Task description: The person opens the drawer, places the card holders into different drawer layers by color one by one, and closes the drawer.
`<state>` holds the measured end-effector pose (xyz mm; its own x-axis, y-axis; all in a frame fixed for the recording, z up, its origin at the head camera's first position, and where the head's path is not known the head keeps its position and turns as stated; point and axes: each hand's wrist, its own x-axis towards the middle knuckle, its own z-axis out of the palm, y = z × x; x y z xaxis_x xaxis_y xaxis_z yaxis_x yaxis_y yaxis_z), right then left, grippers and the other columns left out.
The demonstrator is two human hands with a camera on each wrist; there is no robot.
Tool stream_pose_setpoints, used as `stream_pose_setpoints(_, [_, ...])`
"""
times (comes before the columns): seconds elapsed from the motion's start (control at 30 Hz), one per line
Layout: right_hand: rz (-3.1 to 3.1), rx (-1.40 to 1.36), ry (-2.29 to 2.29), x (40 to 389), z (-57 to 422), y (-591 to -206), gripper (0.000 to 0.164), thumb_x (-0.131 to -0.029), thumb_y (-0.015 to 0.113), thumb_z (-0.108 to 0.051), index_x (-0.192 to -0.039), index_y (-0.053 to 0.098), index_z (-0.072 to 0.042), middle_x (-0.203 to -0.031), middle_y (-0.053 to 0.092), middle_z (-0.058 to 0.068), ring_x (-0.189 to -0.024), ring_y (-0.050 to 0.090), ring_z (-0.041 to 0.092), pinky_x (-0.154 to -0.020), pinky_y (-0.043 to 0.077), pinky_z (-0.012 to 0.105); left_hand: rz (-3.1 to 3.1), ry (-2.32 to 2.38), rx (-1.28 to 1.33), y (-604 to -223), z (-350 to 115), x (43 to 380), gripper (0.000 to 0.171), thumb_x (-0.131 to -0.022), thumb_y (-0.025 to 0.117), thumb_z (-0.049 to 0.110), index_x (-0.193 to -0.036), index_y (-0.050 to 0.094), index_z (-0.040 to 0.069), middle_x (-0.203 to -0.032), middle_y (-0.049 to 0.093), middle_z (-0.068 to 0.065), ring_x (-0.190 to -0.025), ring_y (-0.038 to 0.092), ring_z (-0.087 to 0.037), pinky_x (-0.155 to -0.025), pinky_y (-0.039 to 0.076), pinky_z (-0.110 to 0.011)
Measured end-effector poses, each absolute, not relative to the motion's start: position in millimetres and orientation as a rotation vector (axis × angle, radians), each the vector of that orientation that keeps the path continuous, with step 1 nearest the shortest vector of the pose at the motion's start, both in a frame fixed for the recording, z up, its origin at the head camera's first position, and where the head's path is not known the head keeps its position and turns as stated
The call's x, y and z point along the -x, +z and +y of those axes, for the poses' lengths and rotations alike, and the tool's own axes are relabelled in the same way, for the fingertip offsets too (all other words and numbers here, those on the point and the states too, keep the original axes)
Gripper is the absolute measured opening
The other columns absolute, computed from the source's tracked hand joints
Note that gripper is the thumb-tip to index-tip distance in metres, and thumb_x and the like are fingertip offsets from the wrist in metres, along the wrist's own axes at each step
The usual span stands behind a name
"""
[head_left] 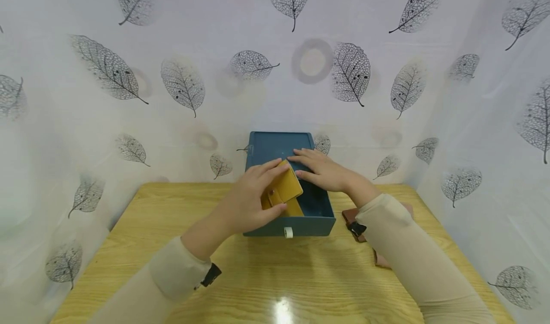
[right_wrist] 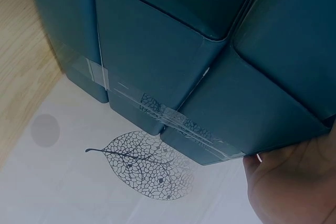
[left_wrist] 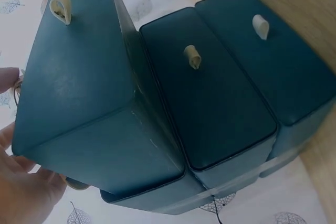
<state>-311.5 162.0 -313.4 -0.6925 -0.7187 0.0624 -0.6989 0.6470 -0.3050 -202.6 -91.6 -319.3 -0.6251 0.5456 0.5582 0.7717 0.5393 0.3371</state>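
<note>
In the head view my left hand (head_left: 247,200) grips a yellow wallet (head_left: 287,185) with a small round snap, thumb on one side and fingers over the other. The wallet is tilted inside the pulled-out top drawer (head_left: 315,226) of a blue drawer unit (head_left: 279,142). My right hand (head_left: 324,171) lies over the drawer's far right side, its fingers extended toward the unit's top and holding nothing. In the left wrist view the left hand (left_wrist: 26,192) is partly hidden behind the drawer front. The right hand (right_wrist: 294,182) shows beside the unit in the right wrist view.
Two lower drawers, the middle drawer (left_wrist: 210,93) and the bottom drawer (left_wrist: 273,56), are closed and have cream pull loops. A brown leather item (head_left: 350,216) and a pinkish item (head_left: 381,261) lie on the wooden table (head_left: 258,281), partly under the right sleeve. A leaf-patterned curtain hangs behind.
</note>
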Motion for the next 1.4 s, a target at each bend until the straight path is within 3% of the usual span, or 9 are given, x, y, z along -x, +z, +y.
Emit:
stream_pose_setpoints(0.27, [2.782, 1.204, -0.475, 310.9, 161.8, -313.0, 0.061, -0.106, 0.041, -0.047, -0.157, 0.035, -0.014, -0.166, 0.018, 0.013, -0.152, 0.009, 0.037, -0.120, 0.003, 0.061, -2.367, -0.826, 1.123, -318.5, -89.2, 201.3, 0.068, -0.091, 0.074, 0.022, -0.151, 0.044, 0.012, -0.156, 0.041, -0.006, -0.138, 0.041, -0.028, -0.111, 0.039, -0.052])
stream_pose_setpoints(1.4, [2.796, 1.203, -0.474, 312.2, 162.3, -314.8, 0.059, -0.107, 0.041, -0.046, -0.157, 0.035, -0.015, -0.166, 0.018, 0.011, -0.153, 0.010, 0.036, -0.121, 0.003, 0.060, -2.337, -0.881, 1.023, -332.9, -97.4, 195.5, 0.055, -0.093, 0.071, 0.021, -0.143, 0.053, 0.004, -0.145, 0.053, -0.013, -0.136, 0.045, -0.030, -0.112, 0.037, -0.054])
